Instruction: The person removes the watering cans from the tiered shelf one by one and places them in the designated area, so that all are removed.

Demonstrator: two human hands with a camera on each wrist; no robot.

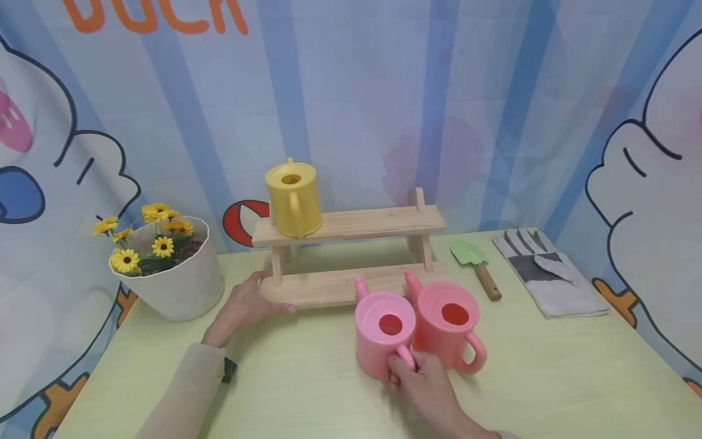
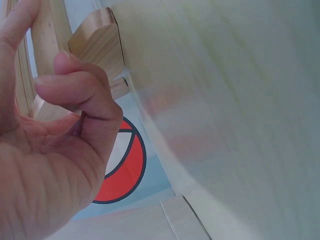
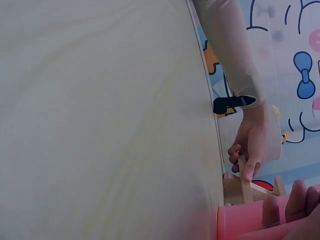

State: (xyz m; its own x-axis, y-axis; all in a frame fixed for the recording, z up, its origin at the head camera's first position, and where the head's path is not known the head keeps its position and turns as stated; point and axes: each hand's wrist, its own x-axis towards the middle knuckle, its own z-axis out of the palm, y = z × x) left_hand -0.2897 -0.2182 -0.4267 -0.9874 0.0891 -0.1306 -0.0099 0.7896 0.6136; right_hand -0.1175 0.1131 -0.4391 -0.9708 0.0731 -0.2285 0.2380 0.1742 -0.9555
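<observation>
Fingers of the right hand (image 1: pixel 425 384) are curled round the handle of the light pink can (image 1: pixel 384 332), which stands upright on the tabletop (image 1: pixel 307 390) near the middle of its front half, just before the lower board of the wooden shelf (image 1: pixel 351 256). The thumb is seen pressed against the can's side in the head view; in the right wrist view the fingertips (image 3: pixel 300 192) are laid over the pink wall. A darker pink can (image 1: pixel 450 326) is set touching the first on its right, its handle left free. The left hand (image 1: pixel 244 308) is placed on the left end of the shelf's lower board, the thumb on top and the fingers bent round the board's edge, so the board is gripped. In the left wrist view the fingers are shown bent against the wood. A yellow can (image 1: pixel 293 198) is stood on the left end of the upper board. A flower pot (image 1: pixel 175 280) is found at the far left corner, a trowel (image 1: pixel 474 265) and a glove (image 1: pixel 548 271) towards the far right corner.
</observation>
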